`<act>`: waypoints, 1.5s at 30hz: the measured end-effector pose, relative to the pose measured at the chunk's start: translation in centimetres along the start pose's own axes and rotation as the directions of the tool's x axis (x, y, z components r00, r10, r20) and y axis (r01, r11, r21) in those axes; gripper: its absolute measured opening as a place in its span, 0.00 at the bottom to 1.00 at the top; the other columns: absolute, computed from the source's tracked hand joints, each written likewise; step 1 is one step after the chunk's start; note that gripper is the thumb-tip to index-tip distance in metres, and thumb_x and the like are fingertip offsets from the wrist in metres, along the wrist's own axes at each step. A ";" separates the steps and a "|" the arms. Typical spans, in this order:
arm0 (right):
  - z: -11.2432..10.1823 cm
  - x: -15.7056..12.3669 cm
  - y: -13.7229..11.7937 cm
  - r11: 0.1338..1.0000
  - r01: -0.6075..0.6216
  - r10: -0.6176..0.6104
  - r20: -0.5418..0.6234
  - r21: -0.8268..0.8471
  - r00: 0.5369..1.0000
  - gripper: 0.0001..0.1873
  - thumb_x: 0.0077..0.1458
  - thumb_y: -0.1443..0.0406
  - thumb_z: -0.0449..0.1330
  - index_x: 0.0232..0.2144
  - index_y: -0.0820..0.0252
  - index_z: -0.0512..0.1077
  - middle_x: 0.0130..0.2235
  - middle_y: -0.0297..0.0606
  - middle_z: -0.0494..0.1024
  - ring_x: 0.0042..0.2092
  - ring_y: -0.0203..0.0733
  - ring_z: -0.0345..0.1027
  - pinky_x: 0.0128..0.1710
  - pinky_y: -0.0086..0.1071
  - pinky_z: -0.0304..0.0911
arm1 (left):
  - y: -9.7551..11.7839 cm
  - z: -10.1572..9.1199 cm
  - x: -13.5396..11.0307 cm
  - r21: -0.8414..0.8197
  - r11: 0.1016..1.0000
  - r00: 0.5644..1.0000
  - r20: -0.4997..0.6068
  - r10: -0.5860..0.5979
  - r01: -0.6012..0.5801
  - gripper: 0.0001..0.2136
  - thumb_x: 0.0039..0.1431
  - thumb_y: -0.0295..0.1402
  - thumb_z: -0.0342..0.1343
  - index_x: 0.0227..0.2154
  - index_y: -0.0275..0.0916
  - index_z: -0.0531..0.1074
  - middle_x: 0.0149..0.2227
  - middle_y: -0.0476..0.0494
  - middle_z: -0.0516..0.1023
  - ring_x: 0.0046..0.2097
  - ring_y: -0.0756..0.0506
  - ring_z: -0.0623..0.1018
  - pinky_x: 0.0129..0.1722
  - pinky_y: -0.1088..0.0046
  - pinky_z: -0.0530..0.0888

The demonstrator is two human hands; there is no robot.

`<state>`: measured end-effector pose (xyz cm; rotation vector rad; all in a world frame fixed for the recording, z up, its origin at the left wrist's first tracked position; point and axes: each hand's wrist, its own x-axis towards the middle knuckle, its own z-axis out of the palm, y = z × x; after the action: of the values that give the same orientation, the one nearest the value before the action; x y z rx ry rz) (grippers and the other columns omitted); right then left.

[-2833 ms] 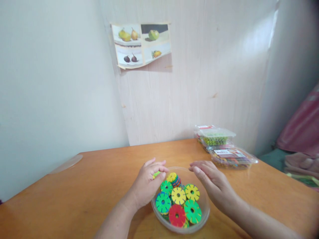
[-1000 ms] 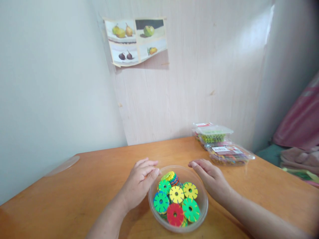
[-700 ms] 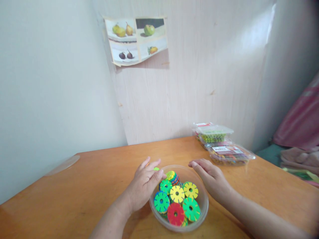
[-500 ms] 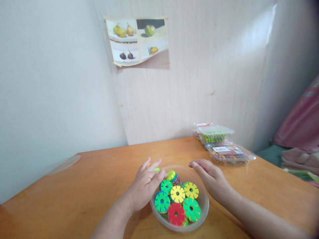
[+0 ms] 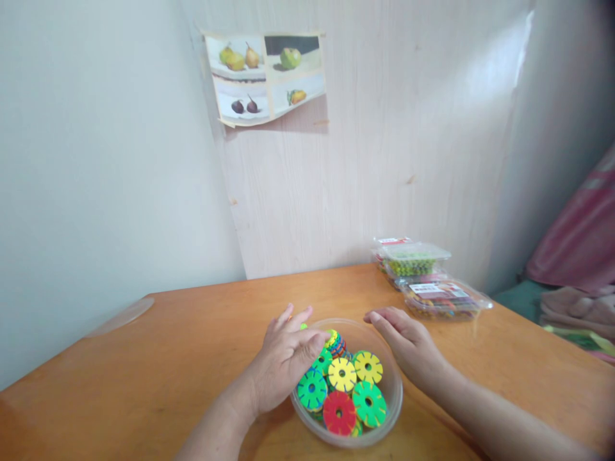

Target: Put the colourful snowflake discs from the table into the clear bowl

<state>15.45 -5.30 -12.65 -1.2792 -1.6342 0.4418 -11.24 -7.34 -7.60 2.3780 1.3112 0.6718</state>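
A clear round plastic bowl (image 5: 396, 410) stands on the table near me, holding several slotted flower-shaped discs. A red disc (image 5: 339, 413), a yellow disc (image 5: 342, 374) and a green disc (image 5: 369, 404) lie on top; a row of discs leans together at the back. My left hand (image 5: 288, 362) is over the bowl's left rim, fingers spread and thumb reaching over the discs. A bit of yellow-green and orange shows behind its fingers, mostly hidden. My right hand (image 5: 406, 339) rests at the bowl's right rim, fingers extended together, with nothing visible in it.
Clear plastic boxes (image 5: 444, 301) with colourful contents are stacked at the table's back right. A translucent lid (image 5: 122, 317) lies at the left edge of the wooden table (image 5: 192, 358). Pink cloth (image 5: 571, 230) hangs at the right. A fruit picture (image 5: 266, 80) is on the wall.
My left thumb has shifted slightly right over the discs, and the left fingers have moved a little. My right hand and the bowl stay almost still.
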 end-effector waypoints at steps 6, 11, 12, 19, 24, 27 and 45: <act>0.0 0.1 0.1 1.000 0.014 -0.014 0.010 -0.012 1.000 0.23 0.62 0.50 0.50 0.35 0.57 0.77 0.37 0.41 0.78 0.42 0.46 0.69 0.43 0.37 0.62 | 1.0 -0.3 -0.1 0.009 1.000 0.998 0.063 -0.028 0.027 0.22 0.65 0.52 0.41 0.53 0.56 0.73 0.68 0.48 0.57 0.70 0.32 0.40 0.63 0.35 0.42; 0.1 0.2 0.1 1.000 0.013 -0.012 0.018 -0.024 1.000 0.23 0.62 0.49 0.50 0.33 0.57 0.77 0.36 0.41 0.78 0.42 0.46 0.69 0.43 0.37 0.62 | 1.6 -0.5 0.0 0.053 0.999 0.998 0.067 -0.006 0.002 0.21 0.65 0.52 0.41 0.52 0.57 0.74 0.64 0.49 0.65 0.70 0.33 0.46 0.64 0.37 0.43; 0.1 0.2 0.1 1.000 0.011 -0.011 0.023 -0.026 1.000 0.23 0.62 0.49 0.50 0.33 0.57 0.77 0.36 0.41 0.78 0.42 0.46 0.69 0.44 0.37 0.62 | 1.6 -0.5 0.0 0.056 0.998 0.998 0.054 0.011 -0.014 0.21 0.65 0.52 0.42 0.52 0.57 0.74 0.63 0.48 0.66 0.69 0.33 0.47 0.64 0.38 0.44; 0.2 0.1 0.2 1.000 0.013 -0.012 0.028 -0.025 1.000 0.23 0.62 0.49 0.50 0.31 0.57 0.76 0.35 0.40 0.78 0.42 0.46 0.70 0.43 0.37 0.62 | 1.2 -0.2 0.0 0.041 0.999 0.999 0.032 0.029 -0.031 0.20 0.63 0.52 0.45 0.51 0.56 0.75 0.63 0.48 0.66 0.69 0.33 0.48 0.64 0.39 0.46; 0.1 0.1 0.2 1.000 0.012 -0.011 0.015 -0.013 1.000 0.23 0.61 0.49 0.50 0.33 0.57 0.76 0.35 0.40 0.78 0.41 0.46 0.70 0.42 0.36 0.63 | 1.0 0.0 0.1 0.002 0.998 0.998 -0.011 0.059 -0.059 0.20 0.64 0.52 0.46 0.50 0.52 0.76 0.61 0.46 0.69 0.69 0.34 0.50 0.65 0.42 0.48; 0.0 0.1 0.0 1.000 0.003 -0.003 0.019 -0.004 1.000 0.22 0.61 0.49 0.51 0.34 0.57 0.77 0.36 0.40 0.79 0.41 0.46 0.70 0.43 0.36 0.64 | 1.0 0.1 0.2 -0.041 0.997 0.997 -0.044 0.061 -0.063 0.20 0.64 0.51 0.46 0.49 0.52 0.76 0.61 0.45 0.69 0.68 0.36 0.52 0.65 0.45 0.50; -2.0 -0.6 -3.2 0.994 0.074 -0.098 0.344 0.083 0.934 0.07 0.51 0.65 0.60 0.32 0.53 0.79 0.57 0.40 0.71 0.61 0.50 0.59 0.62 0.48 0.51 | -1.7 -0.2 0.7 0.007 1.000 0.975 -0.221 0.028 -0.027 0.22 0.67 0.48 0.42 0.43 0.46 0.79 0.54 0.44 0.76 0.63 0.38 0.64 0.63 0.51 0.59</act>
<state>15.48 -7.61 -9.62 -1.1164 -1.9437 0.6959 -12.14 -5.88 -8.13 2.3829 1.3697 0.9670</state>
